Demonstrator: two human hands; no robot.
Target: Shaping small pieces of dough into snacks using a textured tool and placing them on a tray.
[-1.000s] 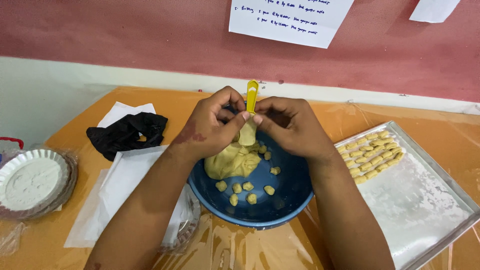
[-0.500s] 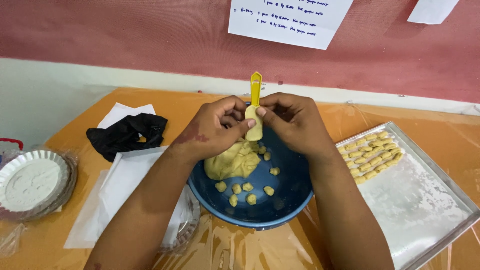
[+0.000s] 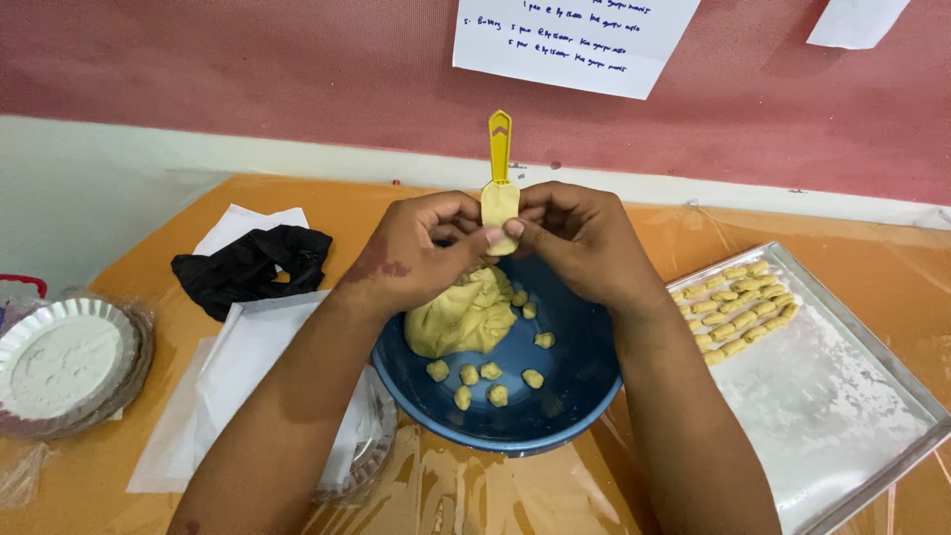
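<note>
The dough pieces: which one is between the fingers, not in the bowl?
The flat dough piece on the yellow tool, pinched by both hands; the small lumps lie loose in the blue bowl.

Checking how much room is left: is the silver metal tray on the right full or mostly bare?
Mostly bare. The silver metal tray holds rows of small yellow dough pieces only at its far corner; the rest shows floured metal.

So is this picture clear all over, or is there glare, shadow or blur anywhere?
The head view is mostly sharp: both hands, the yellow tool and the dough in the blue bowl read crisply. Light is soft and even, with only faint shadows. The clear plastic sheet over the table shows wrinkled glare near the bottom edge, and the metal tray has a pale sheen.
</note>
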